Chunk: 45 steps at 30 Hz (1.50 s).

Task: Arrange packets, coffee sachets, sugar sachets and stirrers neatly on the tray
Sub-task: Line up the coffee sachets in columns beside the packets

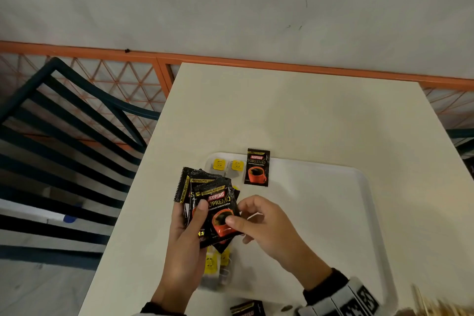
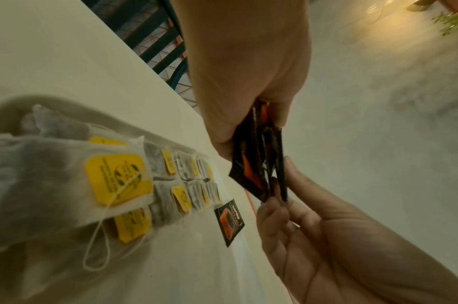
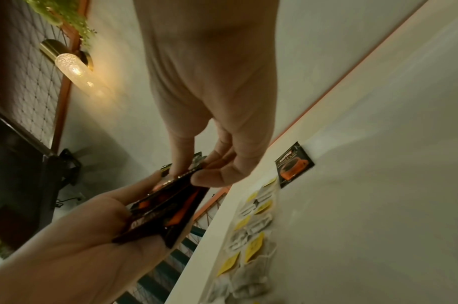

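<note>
My left hand (image 1: 193, 218) grips a fanned stack of several black coffee sachets (image 1: 205, 191) over the left side of the white tray (image 1: 359, 213). My right hand (image 1: 234, 213) pinches the front sachet (image 1: 221, 209) of that stack between thumb and fingers. One coffee sachet (image 1: 257, 167) lies flat at the tray's far edge. Tea bags with yellow tags (image 1: 219, 164) run in rows down the tray's left side, partly hidden under my hands. The left wrist view shows the stack (image 2: 259, 164) edge-on and the tea bags (image 2: 113, 179). The right wrist view shows the stack (image 3: 165, 209) and the flat sachet (image 3: 294, 164).
Another black sachet (image 1: 247, 309) lies on the table near the bottom edge. Blurred wooden stirrers (image 1: 436, 308) show at the bottom right. A dark slatted chair (image 1: 64, 136) stands left of the cream table (image 1: 295, 110). The tray's right half is bare.
</note>
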{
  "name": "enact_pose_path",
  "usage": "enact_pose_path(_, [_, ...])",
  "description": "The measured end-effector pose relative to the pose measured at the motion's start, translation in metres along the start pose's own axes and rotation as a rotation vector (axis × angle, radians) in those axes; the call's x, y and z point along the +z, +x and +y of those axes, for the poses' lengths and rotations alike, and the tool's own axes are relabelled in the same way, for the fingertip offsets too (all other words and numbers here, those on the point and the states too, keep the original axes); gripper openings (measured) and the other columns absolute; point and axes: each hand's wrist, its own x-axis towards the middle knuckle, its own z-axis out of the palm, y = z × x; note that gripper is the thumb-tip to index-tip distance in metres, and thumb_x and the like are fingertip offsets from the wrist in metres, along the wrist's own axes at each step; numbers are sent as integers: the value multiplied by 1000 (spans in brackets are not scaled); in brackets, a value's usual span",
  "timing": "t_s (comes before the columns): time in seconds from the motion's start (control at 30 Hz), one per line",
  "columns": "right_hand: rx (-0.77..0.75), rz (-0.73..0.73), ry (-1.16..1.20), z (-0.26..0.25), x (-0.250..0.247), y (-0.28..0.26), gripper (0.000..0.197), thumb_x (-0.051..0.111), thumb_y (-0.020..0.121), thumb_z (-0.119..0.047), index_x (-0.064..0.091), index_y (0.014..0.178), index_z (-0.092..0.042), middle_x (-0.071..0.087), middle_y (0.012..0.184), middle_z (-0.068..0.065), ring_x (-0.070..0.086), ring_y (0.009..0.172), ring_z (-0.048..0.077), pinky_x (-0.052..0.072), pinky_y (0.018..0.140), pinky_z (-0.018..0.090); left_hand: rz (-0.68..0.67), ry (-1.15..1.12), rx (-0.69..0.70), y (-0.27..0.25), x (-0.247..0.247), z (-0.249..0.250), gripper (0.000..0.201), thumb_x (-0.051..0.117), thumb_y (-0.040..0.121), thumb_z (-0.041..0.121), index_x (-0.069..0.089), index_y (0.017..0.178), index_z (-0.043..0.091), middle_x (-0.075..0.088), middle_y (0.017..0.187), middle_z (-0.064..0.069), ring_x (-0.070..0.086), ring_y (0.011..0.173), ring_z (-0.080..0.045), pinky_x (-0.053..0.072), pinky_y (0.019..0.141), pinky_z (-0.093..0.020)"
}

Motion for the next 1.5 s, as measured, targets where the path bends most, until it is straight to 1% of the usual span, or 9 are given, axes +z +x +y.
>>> enact_pose_path(0.1, [20,-19,100,1,-5,-1,12,69,80,-11,63,90,-7,67,80,2,63,59,8,53,59,21,-10,-15,5,-1,-1,-2,55,75,68,39,57,119,29,67,116,-8,65,104,-28,58,78,-41])
enact_pose_path(0.23, [-4,-6,281,4,-14,-1,10,62,83,-2,67,93,-2,71,90,12,70,76,15,55,65,21,13,-41,20,3,-3,-4,37,52,84,22,56,120,27,68,115,-8,65,104,-29,55,81,-44])
enact_pose_path(0.4, [6,302,472,15,-42,22,14,55,86,5,65,90,-3,67,94,17,70,72,16,58,65,23,37,-21,31,7,-10,-3,46,54,80,26,53,126,26,67,116,-5,67,101,-24,59,74,-39])
enact_pose_path(0.63, [120,637,65,38,-86,66,14,63,84,-6,67,97,-4,61,71,1,53,64,13,44,66,25,70,-35,27,6,-18,-6,43,52,86,21,52,128,26,68,114,-3,69,94,-16,57,60,-24])
enact_pose_path(0.83, [134,663,-101,39,-88,78,12,65,83,-11,67,95,-8,63,86,3,56,84,17,40,78,26,70,-29,10,6,-19,-8,36,49,91,18,54,126,24,69,108,-2,71,83,-12,55,55,-22])
enact_pose_path(1.1, [82,706,-198,40,-81,78,10,63,84,-10,60,93,-9,58,75,-2,52,67,12,35,56,12,52,5,-8,6,-15,-7,39,53,84,22,56,123,26,71,105,-2,71,88,-16,57,57,-26])
enact_pose_path(1.23, [71,707,-178,43,-78,78,9,63,83,-8,57,90,-9,60,75,3,57,68,20,37,53,16,37,-4,-13,5,-12,-5,45,64,67,31,60,112,30,72,104,-2,71,89,-19,57,57,-28])
enact_pose_path(1.33, [34,725,-218,41,-77,74,10,62,84,-10,58,94,-8,60,79,3,52,65,13,35,53,14,23,3,-12,4,-10,-5,59,78,55,39,61,112,29,72,105,-4,70,91,-21,57,59,-30])
enact_pose_path(1.5, [-201,542,-262,18,-48,54,8,62,86,-20,64,86,-13,60,74,-7,53,66,3,41,61,6,-10,-23,-30,5,-4,-5,62,75,63,36,57,121,25,70,109,-5,70,92,-21,59,62,-32])
